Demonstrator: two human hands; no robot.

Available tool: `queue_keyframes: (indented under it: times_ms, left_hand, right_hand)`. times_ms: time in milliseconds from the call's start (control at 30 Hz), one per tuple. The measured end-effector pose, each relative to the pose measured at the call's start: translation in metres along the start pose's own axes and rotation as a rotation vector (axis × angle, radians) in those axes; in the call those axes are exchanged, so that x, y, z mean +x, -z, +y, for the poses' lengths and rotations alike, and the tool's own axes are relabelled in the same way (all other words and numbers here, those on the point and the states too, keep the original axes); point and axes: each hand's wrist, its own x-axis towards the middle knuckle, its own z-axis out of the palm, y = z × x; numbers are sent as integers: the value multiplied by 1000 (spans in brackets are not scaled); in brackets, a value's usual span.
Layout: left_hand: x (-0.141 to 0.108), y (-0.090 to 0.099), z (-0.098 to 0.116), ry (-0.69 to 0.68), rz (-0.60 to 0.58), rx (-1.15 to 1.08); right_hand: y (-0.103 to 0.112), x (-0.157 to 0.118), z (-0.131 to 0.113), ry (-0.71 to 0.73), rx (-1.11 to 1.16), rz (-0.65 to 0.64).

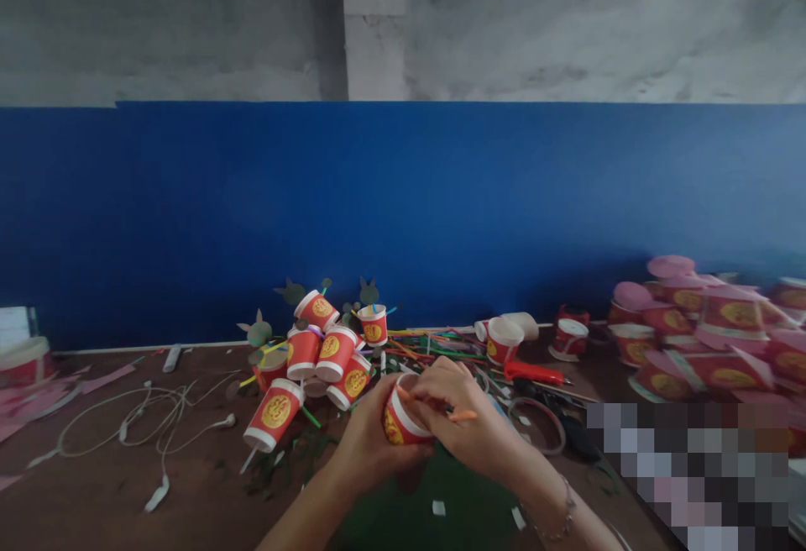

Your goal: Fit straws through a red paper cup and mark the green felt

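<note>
My left hand [368, 433] is wrapped round a red and white paper cup [406, 421] with a yellow emblem, tilted in front of me. My right hand [450, 408] is closed on an orange stick [464, 415] that sticks out past its fingers, and its fingertips are at the cup's rim. What its fingertips do inside the cup is partly hidden. Left of my hands is a heap of similar cups [336, 353], some with coloured sticks on them. A green mat [434, 492] lies below my hands.
White earphones [157, 492] with a looped cable lie at left. Coloured sticks [434, 345] lie behind my hands. A red tool [535, 372] and upright cups [505, 339] stand or lie at right. Pink-trimmed cups [734, 316] pile up far right. A blue wall panel [403, 207] rises behind.
</note>
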Motion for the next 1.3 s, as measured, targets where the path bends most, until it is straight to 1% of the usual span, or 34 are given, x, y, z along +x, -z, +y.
queue_keyframes:
  times_ms: [167, 333, 700, 867, 1000, 1200, 1300]
  left_hand:
    - [-2, -1, 2, -15, 28, 136]
    - [-4, 0, 2, -2, 23, 256]
    - [-4, 0, 2, 1, -32, 302]
    - [-5, 0, 2, -13, -56, 239]
    - [-5, 0, 4, -26, -72, 283]
    - [-6, -1, 9, -50, -115, 317]
    - [-7, -3, 11, -17, -143, 301]
  right_hand:
    - [9, -2, -4, 9, -137, -140]
    - [9, -5, 1, -15, -209, -193]
    - [7, -7, -3, 11, -240, -195]
    - [7, -7, -4, 73, -237, -202]
    - [4, -7, -2, 91, -238, -192]
    - [2, -9, -2, 87, -201, -179]
    - [-2, -10, -1, 122, -158, -182]
